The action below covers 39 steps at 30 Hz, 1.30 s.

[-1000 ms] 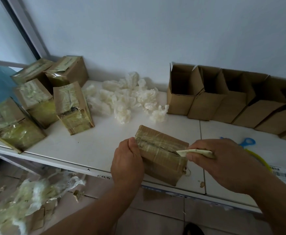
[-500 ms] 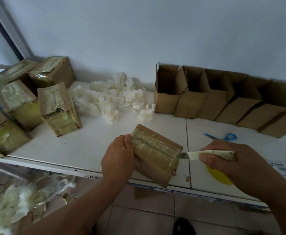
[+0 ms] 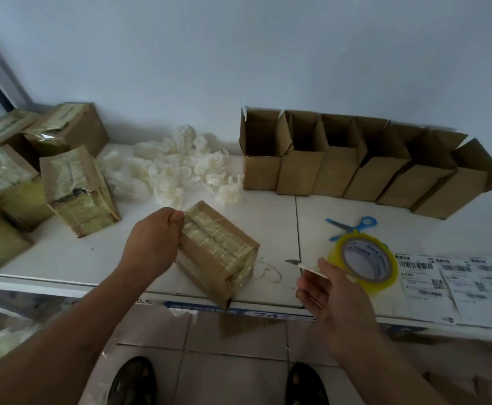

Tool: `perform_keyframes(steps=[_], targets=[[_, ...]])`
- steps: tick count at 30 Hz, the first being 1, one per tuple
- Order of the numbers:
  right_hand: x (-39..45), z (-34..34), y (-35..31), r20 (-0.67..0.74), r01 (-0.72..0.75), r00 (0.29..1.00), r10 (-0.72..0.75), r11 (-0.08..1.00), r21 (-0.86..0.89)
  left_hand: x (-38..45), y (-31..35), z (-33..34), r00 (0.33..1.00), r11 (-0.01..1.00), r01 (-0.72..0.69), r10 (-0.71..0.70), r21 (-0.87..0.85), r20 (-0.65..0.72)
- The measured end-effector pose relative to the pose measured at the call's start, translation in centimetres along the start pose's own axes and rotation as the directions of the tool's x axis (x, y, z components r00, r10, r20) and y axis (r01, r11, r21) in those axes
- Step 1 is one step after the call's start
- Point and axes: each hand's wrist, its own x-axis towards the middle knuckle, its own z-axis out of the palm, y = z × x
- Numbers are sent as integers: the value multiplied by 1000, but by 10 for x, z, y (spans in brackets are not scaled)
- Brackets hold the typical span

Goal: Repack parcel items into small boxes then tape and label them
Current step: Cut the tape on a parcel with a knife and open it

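1. We see a brown box (image 3: 218,252) with a strip of clear, yellowish tape along its top.
2. The open boxes (image 3: 335,168) at the wall are plain brown.
3. The roll of tape (image 3: 364,264) is yellow, with a white inner ring printed in blue.
4. The scissors (image 3: 353,225) have blue handles.
5. The labels (image 3: 455,285) are white with black barcodes.
6. The table (image 3: 72,255) is white.

A parcel-packing station: a row of empty cartons (image 3: 364,168), a tape roll (image 3: 366,266) and shipping labels (image 3: 455,283) on a white table (image 3: 312,217).
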Motion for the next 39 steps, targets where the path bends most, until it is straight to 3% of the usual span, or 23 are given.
perform_keyframes(steps=[5, 8, 10, 13, 17, 18, 22, 27, 29, 31, 33, 36, 39], targets=[[10, -4, 14, 12, 0, 1000, 0, 1000, 12, 11, 0, -11, 996, 998, -56, 54, 33, 78], [13, -8, 21, 45, 88, 996, -82, 981, -170, 15, 2, -14, 996, 999, -38, 36, 25, 84], [17, -15, 26, 77, 227, 974, -214, 897, -379, 17, 3, -15, 995, 1000, -5, 4, 17, 100], [29, -34, 34, 247, 466, 857, -453, 473, -748, 17, 4, -15, 992, 999, 35, -35, 8, 122], [39, -55, 41, 519, 531, 713, -471, -121, -839, 14, 3, -15, 991, 999, 45, -45, 6, 127], [42, -59, 43, 553, 519, 684, -476, -215, -827, 13, 4, -14, 990, 999, 51, -50, -4, 130], [42, -53, 38, 518, 521, 587, -623, -200, -830, 9, 8, -10, 984, 997, 69, -65, -19, 168], [47, -48, 44, 500, 425, 636, -588, -273, -863, 0, 14, -3, 972, 998, 29, -42, 59, 233], [39, -38, 42, 519, 455, 600, -609, -275, -847, -1, 14, -1, 962, 999, 23, -30, 30, 272], [22, -16, 31, 551, 607, 510, -661, -177, -775, -2, 15, -1, 956, 1000, 13, -13, 2, 294], [6, 10, 18, 547, 745, 488, -680, -1, -667, -2, 17, -2, 953, 1000, 17, -10, -23, 303], [-7, 44, 5, 647, 787, 604, -466, 219, -577, -2, 18, -3, 940, 992, 81, -44, -95, 340], [-4, 67, 5, 723, 757, 653, -225, 177, -629, -1, 15, -4, 923, 991, 99, -58, -91, 380]])
